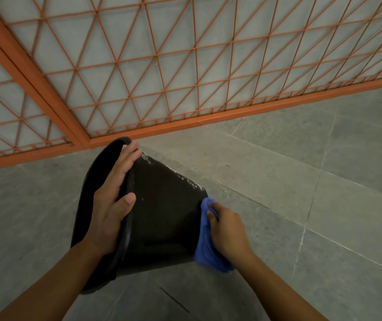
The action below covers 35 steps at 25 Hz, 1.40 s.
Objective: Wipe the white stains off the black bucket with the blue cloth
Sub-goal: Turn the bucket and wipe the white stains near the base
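Left hand lies flat with fingers spread on the rim of the black bucket, which lies on its side on the grey floor. Right hand grips the blue cloth against the bucket's base end. White stains dot its far edge, near an orange metal grille.

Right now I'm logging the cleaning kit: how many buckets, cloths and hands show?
black bucket: 1
blue cloth: 1
hands: 2, left hand on the bucket's rim, right hand gripping the cloth
Total: 4
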Available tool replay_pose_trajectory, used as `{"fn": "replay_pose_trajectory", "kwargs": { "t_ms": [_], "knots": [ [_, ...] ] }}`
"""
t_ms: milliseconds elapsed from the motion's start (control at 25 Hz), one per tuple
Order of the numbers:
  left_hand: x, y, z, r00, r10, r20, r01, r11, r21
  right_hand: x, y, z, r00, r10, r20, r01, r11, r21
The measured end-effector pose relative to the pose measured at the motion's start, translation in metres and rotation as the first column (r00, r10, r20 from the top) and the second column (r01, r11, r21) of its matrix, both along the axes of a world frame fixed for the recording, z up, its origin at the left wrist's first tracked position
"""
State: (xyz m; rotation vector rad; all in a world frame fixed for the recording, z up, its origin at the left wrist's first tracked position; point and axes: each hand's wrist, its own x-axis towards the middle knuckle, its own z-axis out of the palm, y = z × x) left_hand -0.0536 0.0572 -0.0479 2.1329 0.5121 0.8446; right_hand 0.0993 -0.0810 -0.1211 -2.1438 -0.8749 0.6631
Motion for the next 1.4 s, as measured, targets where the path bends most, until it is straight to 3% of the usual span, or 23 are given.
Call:
{"fn": "replay_pose_trajectory", "kwargs": {
  "t_ms": [120, 280, 360, 440, 560, 720, 840, 960, 1120, 1200, 1400],
  "knots": [
    [-0.002, 0.001, -0.001, 1.0, 0.012, 0.01, -0.012, 1.0, -0.009, 0.011, 0.014, 0.0, 0.997, 0.081, 0.015, -0.082, 0.994, 0.073],
    [-0.002, -0.003, 0.0, 0.999, 0.01, 0.031, -0.01, 1.0, -0.024, 0.026, 0.018, -0.013, 0.999, -0.018, -0.045, 0.015, 0.998, -0.067],
    [-0.001, -0.001, 0.0, 1.0, -0.003, 0.019, 0.003, 1.0, -0.006, 0.011, 0.0, -0.012, 1.0, 0.007, 0.021, -0.005, 0.996, -0.094],
    [0.0, 0.0, -0.001, 1.0, -0.009, 0.009, 0.009, 1.0, 0.001, 0.001, -0.01, -0.007, 0.996, 0.055, 0.072, -0.055, 0.998, -0.009],
    [0.002, -0.003, -0.002, 1.0, 0.007, 0.027, -0.007, 1.0, -0.005, 0.018, 0.011, -0.01, 0.997, 0.076, 0.001, -0.076, 0.996, 0.046],
    [-0.003, -0.001, -0.002, 0.999, 0.01, 0.047, -0.008, 0.999, -0.04, 0.018, 0.002, -0.022, 0.997, -0.048, -0.066, 0.045, 0.998, -0.049],
    [-0.005, 0.004, -0.003, 1.0, 0.014, 0.021, -0.013, 1.0, -0.004, -0.014, -0.02, -0.004, 1.0, -0.002, -0.013, 0.003, 0.994, 0.111],
    [-0.004, 0.004, -0.005, 0.999, 0.018, 0.032, -0.018, 1.0, -0.007, -0.013, 0.001, 0.011, 0.988, 0.153, -0.025, -0.141, 0.954, 0.265],
    [-0.002, 0.0, -0.001, 1.0, 0.008, 0.022, -0.008, 1.0, -0.009, -0.004, 0.011, 0.008, 0.992, -0.017, -0.125, 0.042, 0.979, 0.2],
    [-0.001, -0.004, -0.001, 1.0, -0.012, 0.006, 0.012, 1.0, 0.02, -0.026, -0.006, 0.02, 0.988, -0.017, -0.151, 0.055, 0.967, 0.248],
    [0.0, -0.001, -0.005, 0.999, -0.039, 0.02, 0.039, 0.999, 0.022, -0.059, 0.008, 0.061, 0.971, 0.236, -0.027, -0.191, 0.843, 0.502]
  ]
}}
